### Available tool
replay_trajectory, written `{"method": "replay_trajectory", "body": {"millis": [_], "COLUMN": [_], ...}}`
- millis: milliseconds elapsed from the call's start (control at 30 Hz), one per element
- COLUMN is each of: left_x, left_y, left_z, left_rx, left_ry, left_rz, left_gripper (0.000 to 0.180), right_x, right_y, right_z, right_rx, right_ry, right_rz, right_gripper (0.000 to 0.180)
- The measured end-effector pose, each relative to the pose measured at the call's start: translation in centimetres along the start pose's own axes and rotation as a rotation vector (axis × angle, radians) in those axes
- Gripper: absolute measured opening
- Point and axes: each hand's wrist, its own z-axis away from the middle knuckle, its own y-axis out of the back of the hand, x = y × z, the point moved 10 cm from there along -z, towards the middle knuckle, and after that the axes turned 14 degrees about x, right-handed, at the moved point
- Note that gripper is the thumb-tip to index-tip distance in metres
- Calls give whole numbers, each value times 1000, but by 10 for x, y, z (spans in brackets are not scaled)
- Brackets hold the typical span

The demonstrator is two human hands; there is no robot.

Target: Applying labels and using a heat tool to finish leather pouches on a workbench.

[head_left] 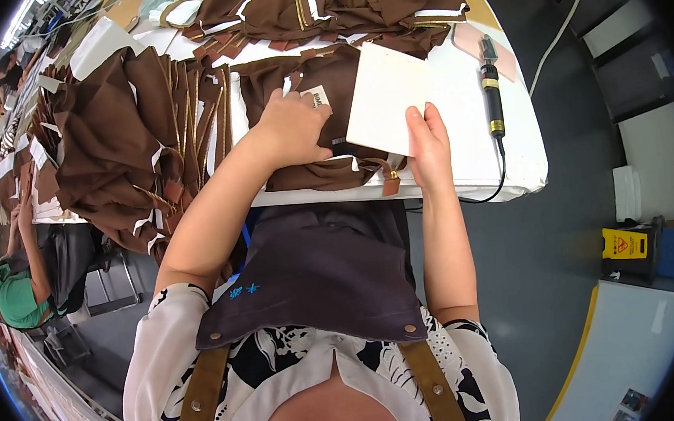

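Note:
A flat cream board (pixel 389 88) is gripped at its right edge by my right hand (pixel 430 149), thumb on its upper face. It is tilted over the right part of a brown fabric piece (pixel 303 178), covering some of it. My left hand (pixel 289 127) rests on that fabric with its fingers spread. A small pale printed label (pixel 317 96) shows beside those fingertips. Near the index finger is a small white thing I cannot make out. At the fabric's front edge hangs a brown tab (pixel 391 185) with gold-coloured hardware.
Left of my arm is a tall heap of brown fabric pieces (pixel 116 125) with gold zips. More brown pieces (pixel 329 5) lie at the back. A black corded hand tool (pixel 493 99) lies on the white table (pixel 527 156) near a pink pad (pixel 470 42). Another person (pixel 23 291) sits far left.

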Motion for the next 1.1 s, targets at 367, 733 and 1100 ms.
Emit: {"method": "replay_trajectory", "body": {"millis": [367, 733, 1100], "left_x": [8, 8, 22], "left_y": [-4, -4, -3], "left_z": [13, 22, 44], "left_rx": [-71, -77, -63], "left_ry": [-68, -129, -229], "left_rz": [23, 99, 215], "left_gripper": [59, 56, 28], "right_x": [-10, 17, -3], "right_y": [-13, -31, -39], "right_z": [-59, -70, -49], "right_rx": [-226, -314, -73], "right_ry": [135, 83, 369], "right_rz": [960, 934, 1197], "right_gripper": [31, 30, 34]}}
